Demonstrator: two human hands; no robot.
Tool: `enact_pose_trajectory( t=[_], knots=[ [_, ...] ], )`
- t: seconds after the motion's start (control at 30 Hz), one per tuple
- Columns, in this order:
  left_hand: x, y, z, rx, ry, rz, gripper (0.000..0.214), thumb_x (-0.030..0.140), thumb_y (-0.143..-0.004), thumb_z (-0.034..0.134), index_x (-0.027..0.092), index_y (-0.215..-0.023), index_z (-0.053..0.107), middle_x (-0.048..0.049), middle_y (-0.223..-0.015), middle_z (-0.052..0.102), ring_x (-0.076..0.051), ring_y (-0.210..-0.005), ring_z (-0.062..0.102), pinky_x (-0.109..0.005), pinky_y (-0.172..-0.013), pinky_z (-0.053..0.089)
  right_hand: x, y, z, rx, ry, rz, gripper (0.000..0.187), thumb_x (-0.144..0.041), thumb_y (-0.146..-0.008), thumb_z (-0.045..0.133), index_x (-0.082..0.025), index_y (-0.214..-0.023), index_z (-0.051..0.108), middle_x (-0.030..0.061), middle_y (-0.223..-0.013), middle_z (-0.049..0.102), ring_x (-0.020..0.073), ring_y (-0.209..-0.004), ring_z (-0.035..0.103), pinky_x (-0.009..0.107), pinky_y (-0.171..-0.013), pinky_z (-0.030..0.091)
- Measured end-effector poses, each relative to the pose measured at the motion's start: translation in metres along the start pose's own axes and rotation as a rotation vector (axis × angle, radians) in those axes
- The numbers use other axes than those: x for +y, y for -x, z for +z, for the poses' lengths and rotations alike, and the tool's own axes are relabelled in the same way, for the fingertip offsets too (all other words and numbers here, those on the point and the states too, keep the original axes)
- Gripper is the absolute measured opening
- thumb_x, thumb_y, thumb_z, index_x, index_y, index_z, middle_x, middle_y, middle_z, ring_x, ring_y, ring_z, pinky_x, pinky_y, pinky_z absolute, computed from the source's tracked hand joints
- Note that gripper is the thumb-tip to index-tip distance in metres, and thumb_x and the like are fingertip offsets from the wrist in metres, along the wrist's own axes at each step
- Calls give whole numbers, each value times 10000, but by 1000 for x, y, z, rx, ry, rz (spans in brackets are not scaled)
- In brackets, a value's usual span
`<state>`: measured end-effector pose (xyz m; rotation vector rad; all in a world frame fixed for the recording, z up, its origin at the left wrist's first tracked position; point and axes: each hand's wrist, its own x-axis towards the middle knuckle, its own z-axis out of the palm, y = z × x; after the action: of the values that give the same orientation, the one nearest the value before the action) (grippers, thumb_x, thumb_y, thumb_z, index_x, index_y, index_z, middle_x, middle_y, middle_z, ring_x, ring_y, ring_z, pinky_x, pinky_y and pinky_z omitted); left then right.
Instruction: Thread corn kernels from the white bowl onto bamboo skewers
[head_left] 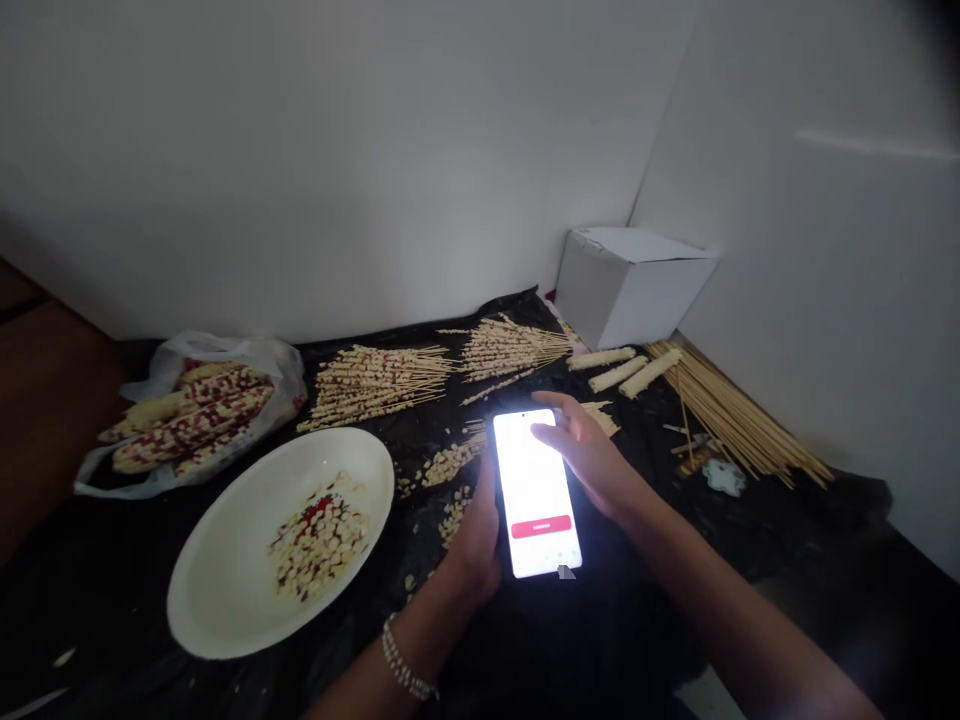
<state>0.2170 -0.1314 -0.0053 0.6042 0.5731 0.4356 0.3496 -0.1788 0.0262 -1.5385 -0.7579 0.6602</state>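
A lit smartphone (534,490) is held upright in front of me, its bright screen facing me with a red bar near the bottom. My left hand (480,530) is closed along the phone's left edge, and its wrist wears a beaded bracelet (405,660). From the right, my right hand (589,455) grips the upper right edge, thumb over the screen. Loose corn kernels (454,462) lie just behind and left of the phone. Close by on the left, a white bowl (217,580) contains pale and dark red kernels (322,545).
Kernel-covered skewers (375,385) lie in two bundles behind. A plastic bag (289,365) of corn ears (199,435) sits left. Stripped cobs (619,372), bare sticks (742,410) and a white box (637,285) are right. A black sheet (600,640) covers the surface, with walls behind.
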Motion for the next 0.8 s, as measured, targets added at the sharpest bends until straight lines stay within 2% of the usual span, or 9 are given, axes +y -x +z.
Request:
enact_pose_trajectory(
  t=[0.3, 0.43, 0.57, 0.8],
  knots=[
    [-3, -3, -5, 7, -48, 19, 537, 534, -854, 504, 184, -1255, 580, -92, -1321, 577, -262, -1201, 540, -362, -1009, 430, 2, 2, 2, 15, 33, 24, 371, -393, -737, 623, -247, -1071, 560, -11, -793, 581, 172, -718, 549, 322, -627, 448],
    [-5, -4, -8, -9, -55, 34, 524, 537, -859, 495, 181, -1228, 601, -73, -1349, 555, -244, -1263, 480, -328, -1049, 386, 2, 3, 2, 13, 22, 28, 346, -389, -746, 621, -242, -1051, 549, -4, -842, 585, 167, -750, 544, 311, -643, 436],
    [-6, -5, -9, -29, -59, 41, 534, 545, -863, 479, 198, -1257, 579, -66, -1350, 553, -250, -1265, 476, -348, -1061, 373, 3, 3, 3, 19, 8, 32, 335, -384, -744, 625, -242, -1038, 549, -5, -864, 588, 166, -773, 544, 309, -661, 432],
    [-3, -3, -4, -19, -19, 29, 528, 520, -873, 479, 181, -1268, 567, -87, -1317, 581, -261, -1246, 496, -373, -1042, 392, 11, 1, -4, 44, -56, 70, 427, -458, -760, 602, -233, -1116, 531, 10, -924, 624, 182, -875, 578, 335, -756, 461]
  ],
)
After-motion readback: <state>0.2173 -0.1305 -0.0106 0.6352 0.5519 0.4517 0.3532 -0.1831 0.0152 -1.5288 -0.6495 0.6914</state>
